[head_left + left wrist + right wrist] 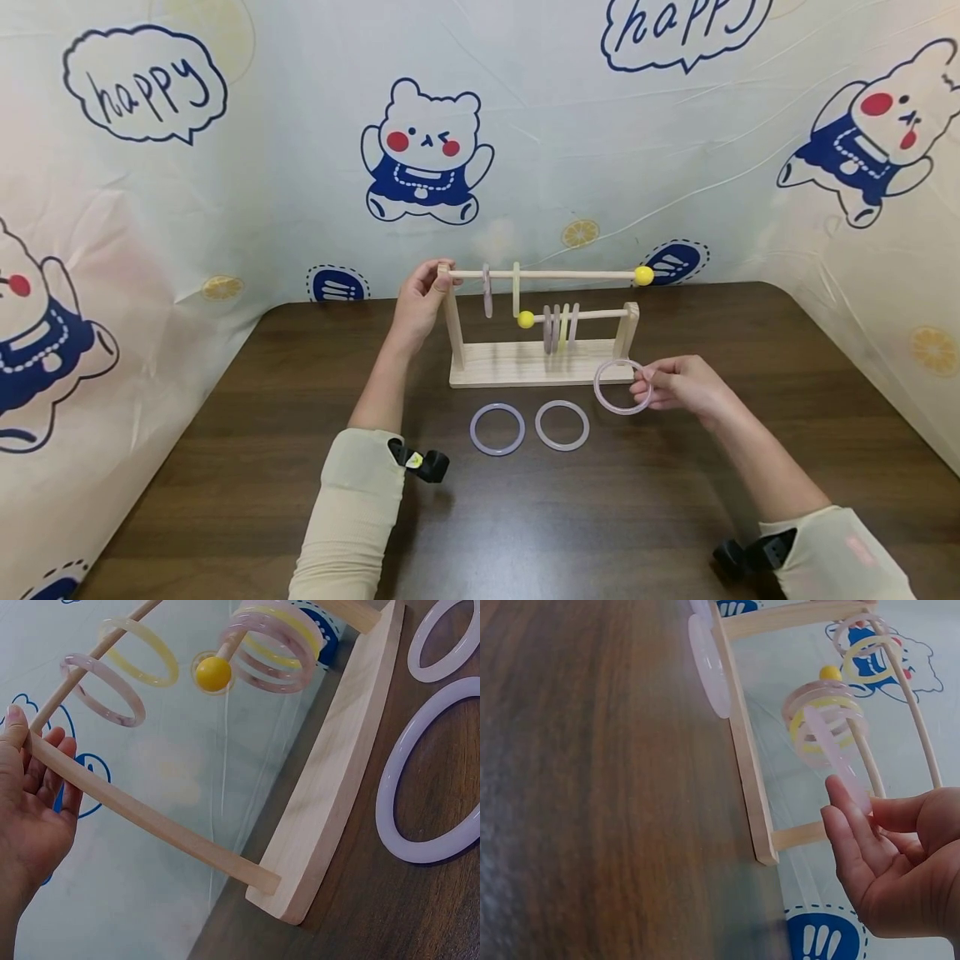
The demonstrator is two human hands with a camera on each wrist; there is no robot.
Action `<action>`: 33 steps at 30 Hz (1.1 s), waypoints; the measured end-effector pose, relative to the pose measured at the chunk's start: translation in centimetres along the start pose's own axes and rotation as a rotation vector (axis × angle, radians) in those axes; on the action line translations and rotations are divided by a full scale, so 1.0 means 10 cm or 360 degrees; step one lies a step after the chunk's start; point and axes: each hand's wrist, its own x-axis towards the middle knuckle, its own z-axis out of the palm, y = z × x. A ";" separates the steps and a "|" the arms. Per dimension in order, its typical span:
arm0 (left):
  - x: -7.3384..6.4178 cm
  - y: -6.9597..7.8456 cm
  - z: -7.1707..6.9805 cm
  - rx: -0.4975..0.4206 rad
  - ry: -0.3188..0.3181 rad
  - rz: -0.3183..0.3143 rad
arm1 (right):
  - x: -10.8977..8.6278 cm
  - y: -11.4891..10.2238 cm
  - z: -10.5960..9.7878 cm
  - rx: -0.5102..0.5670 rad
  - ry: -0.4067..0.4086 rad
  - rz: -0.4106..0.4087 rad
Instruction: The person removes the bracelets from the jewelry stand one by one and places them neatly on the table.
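My left hand (422, 307) grips the top of the taller left post of a wooden ring stand (480, 377), thumb in front and fingers behind. Two rings hang on the stand's upper rod (577, 275): a mottled mauve ring (88, 700) and a yellow ring (163, 664). On the lower rod (600, 315), several mauve, yellow and pink rings hang side by side. Between thumb and fingers, my right hand (686, 387) pinches a pale pink ring (600, 392), held in front of the stand's right end; its far edge is hidden by the fingers.
A violet ring (474, 429) and a whitish-lilac ring (540, 429) lie flat on the dark wooden table (525, 533) before the stand. Yellow balls cap the upper rod's right end and the lower rod's left end. A printed curtain (285, 167) hangs behind the table.
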 end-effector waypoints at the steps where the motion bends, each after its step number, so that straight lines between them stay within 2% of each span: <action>1: 0.00 0.00 0.00 -0.0005 0.0002 0.0002 | 0.00 0.00 0.01 -0.0020 -0.0008 0.0001; 10: -0.01 0.00 -0.02 0.0028 0.0013 0.0021 | 0.02 0.05 0.09 -0.0214 -0.0082 0.0049; 16: -0.01 0.00 -0.01 0.0051 0.0009 0.0007 | 0.01 0.07 0.13 -0.0325 -0.0075 0.0059; 33: 0.00 0.00 -0.01 0.0032 -0.0007 0.0029 | 0.00 0.09 0.16 -0.0385 0.0012 0.0042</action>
